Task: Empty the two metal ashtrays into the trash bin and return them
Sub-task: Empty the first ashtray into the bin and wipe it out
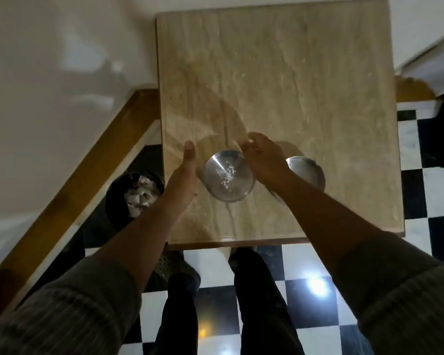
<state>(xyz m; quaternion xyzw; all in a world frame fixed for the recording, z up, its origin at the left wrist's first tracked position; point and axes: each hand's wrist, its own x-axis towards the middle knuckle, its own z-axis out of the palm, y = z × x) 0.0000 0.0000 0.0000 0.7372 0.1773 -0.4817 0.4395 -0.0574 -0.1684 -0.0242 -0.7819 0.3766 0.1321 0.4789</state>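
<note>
Two ashtrays sat on the table (280,73), near its front edge. Near ashtray (228,175), w/ ash flecks still inside, lay between the hands: left hand (185,172) flat and open just beside its left rim, not touching; right hand (263,160) curled at its upper-right rim, contact prob but can't confirm a closed grip. Second ashtray (306,171) was right of the right wrist, partly hidden. Trash bin (135,193) sat on the floor left of the table, so prob lift then carry left.
</note>
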